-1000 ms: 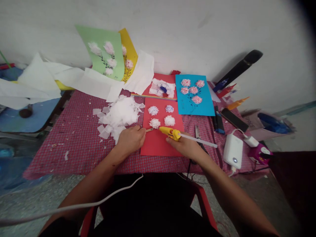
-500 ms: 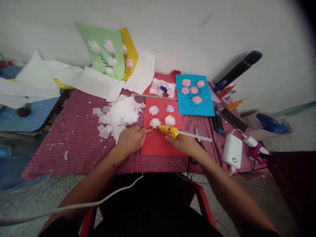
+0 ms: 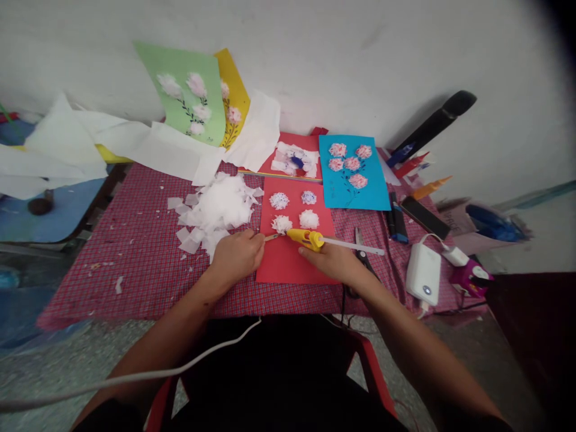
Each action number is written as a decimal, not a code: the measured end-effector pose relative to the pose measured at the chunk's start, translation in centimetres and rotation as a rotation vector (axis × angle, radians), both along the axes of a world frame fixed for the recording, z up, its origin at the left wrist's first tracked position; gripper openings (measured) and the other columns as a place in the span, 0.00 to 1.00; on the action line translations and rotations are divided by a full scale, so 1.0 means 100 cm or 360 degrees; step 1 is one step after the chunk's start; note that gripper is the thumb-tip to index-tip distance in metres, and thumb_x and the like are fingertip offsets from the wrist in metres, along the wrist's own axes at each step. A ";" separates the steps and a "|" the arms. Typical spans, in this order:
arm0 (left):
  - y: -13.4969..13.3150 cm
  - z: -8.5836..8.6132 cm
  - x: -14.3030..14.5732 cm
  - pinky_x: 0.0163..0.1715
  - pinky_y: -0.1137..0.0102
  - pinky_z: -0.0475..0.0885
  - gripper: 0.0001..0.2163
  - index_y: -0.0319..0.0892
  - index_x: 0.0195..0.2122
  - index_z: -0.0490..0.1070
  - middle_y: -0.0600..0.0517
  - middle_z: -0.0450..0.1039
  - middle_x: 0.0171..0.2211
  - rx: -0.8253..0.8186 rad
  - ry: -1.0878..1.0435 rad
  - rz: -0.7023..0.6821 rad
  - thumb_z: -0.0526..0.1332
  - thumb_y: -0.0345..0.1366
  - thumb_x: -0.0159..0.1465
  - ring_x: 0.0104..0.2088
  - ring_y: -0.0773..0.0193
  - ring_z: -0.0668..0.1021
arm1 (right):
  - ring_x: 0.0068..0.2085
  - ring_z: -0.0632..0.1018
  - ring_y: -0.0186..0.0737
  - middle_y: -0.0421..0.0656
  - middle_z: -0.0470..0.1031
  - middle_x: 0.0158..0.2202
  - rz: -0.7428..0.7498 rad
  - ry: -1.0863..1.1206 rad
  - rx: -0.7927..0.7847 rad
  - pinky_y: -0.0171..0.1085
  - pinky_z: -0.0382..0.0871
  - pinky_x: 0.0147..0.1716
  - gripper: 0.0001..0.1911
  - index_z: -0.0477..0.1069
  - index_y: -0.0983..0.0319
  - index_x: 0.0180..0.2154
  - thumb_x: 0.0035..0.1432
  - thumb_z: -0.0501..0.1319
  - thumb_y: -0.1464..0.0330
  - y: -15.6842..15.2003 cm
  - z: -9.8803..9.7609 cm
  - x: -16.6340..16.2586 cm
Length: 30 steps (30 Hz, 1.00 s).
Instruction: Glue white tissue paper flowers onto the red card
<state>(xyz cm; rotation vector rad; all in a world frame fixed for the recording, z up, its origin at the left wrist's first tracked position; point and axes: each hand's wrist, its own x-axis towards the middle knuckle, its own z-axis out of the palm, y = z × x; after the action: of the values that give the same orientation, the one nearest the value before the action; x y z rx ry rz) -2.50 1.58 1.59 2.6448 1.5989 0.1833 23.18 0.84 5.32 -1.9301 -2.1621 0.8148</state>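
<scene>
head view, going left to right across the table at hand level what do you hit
white tissue fluff pile → left hand → yellow hot glue gun → right hand → scissors → dark marker pens → white power bank → magenta device

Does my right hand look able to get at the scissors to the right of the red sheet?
Probably yes: the scissors lie just beside the right hand, with nothing between them. But that hand is gripping the yellow glue gun, so it would likely have to let go first.

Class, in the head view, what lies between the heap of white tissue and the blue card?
The head view shows a red card there, bearing four tissue flowers.
</scene>
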 end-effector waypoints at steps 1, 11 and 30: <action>0.000 0.001 0.000 0.29 0.66 0.66 0.16 0.41 0.43 0.77 0.45 0.76 0.36 -0.0002 0.0002 0.0000 0.50 0.40 0.75 0.33 0.58 0.78 | 0.44 0.83 0.54 0.51 0.85 0.45 0.0002 -0.0005 -0.0010 0.46 0.75 0.42 0.21 0.81 0.59 0.50 0.66 0.58 0.56 0.000 0.001 0.000; 0.000 0.001 0.000 0.30 0.66 0.65 0.17 0.40 0.42 0.77 0.45 0.76 0.36 -0.0038 -0.0010 0.0012 0.49 0.40 0.75 0.34 0.58 0.77 | 0.44 0.83 0.54 0.51 0.85 0.44 -0.0011 -0.0099 -0.0042 0.44 0.73 0.40 0.21 0.81 0.59 0.49 0.67 0.57 0.54 0.000 0.002 -0.002; 0.001 -0.001 0.003 0.28 0.66 0.65 0.16 0.42 0.42 0.77 0.46 0.76 0.36 0.0007 0.0027 0.0008 0.50 0.40 0.75 0.33 0.58 0.78 | 0.44 0.83 0.53 0.50 0.85 0.43 -0.0004 0.0026 -0.0038 0.43 0.74 0.41 0.22 0.80 0.57 0.53 0.66 0.58 0.55 -0.002 0.007 0.001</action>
<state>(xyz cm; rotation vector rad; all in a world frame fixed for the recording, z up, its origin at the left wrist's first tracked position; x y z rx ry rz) -2.22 1.71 1.48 2.6529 1.6117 0.1654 23.29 0.61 6.03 -1.9302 -2.1500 0.8569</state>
